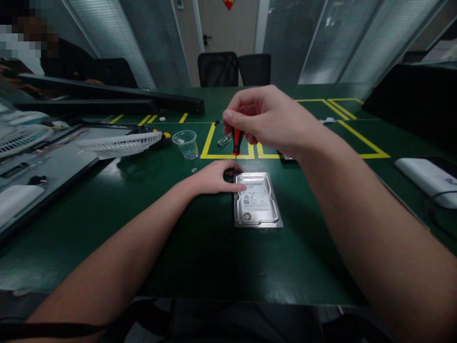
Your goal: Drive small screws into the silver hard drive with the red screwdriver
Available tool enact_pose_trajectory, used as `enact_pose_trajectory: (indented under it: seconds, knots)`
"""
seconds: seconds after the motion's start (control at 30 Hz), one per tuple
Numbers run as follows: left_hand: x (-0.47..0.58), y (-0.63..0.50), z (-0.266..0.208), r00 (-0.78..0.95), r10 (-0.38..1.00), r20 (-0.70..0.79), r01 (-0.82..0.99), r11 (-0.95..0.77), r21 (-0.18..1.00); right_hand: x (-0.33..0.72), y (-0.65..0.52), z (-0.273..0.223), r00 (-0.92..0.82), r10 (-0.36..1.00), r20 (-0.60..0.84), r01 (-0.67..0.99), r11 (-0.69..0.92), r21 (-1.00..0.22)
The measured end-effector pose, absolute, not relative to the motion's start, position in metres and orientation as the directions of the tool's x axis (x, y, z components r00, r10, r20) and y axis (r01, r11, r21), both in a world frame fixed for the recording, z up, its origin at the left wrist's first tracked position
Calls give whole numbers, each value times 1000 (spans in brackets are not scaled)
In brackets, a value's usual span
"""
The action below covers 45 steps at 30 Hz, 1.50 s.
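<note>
A silver hard drive with a white label lies flat on the green table. My left hand grips its far left corner, the thumb resting on the top face and the other fingers partly hidden beyond the edge. Above that corner, my right hand is closed around the red-and-black handle of a screwdriver. The screwdriver stands upright, its shaft reaching down to the drive's far left corner; the exact contact of the tip is too small to make out. Several tiny screws lie left of my left hand.
A clear plastic cup stands beyond the screws. White fan grilles and a large flat panel take up the left side. Long black bars lie behind them. On the right sits a white device with a cable. Someone sits at far left.
</note>
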<state>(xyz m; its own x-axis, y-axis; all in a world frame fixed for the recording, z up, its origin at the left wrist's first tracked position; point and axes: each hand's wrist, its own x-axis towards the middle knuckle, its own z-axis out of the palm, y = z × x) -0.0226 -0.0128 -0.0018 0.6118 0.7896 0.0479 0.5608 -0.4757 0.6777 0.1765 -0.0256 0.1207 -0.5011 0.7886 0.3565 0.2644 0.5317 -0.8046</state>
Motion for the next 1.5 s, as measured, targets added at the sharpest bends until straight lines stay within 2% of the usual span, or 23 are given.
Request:
enact_pose_trajectory:
  seconds: [0.23, 0.4, 0.53, 0.63, 0.8, 1.0, 1.2, 1.5]
  knots:
    - [-21, -14, 1, 609, 791, 52, 564, -478, 674, 176, -22, 121, -496, 826, 269, 292, 450, -844]
    - [-22, -13, 1, 610, 791, 50, 552, -470, 689, 177, -20, 122, -500, 818, 285, 306, 474, -825]
    - [-21, -13, 1, 602, 798, 38, 571, -463, 678, 176, -26, 125, -473, 832, 289, 379, 488, -786]
    - [-20, -14, 3, 599, 800, 38, 576, -463, 674, 177, -28, 126, -450, 828, 335, 401, 522, -752]
    - [-19, -15, 4, 603, 796, 40, 571, -466, 676, 177, -27, 123, -429, 822, 376, 385, 542, -747]
    - [-21, -13, 0, 610, 791, 43, 564, -472, 677, 177, -26, 122, -485, 776, 404, 305, 583, -753]
    - [-23, -12, -1, 610, 791, 56, 559, -479, 676, 177, -24, 124, -546, 763, 346, 330, 576, -748]
    - [-21, -14, 5, 604, 796, 42, 565, -466, 681, 180, -25, 129, -547, 792, 272, 374, 521, -767]
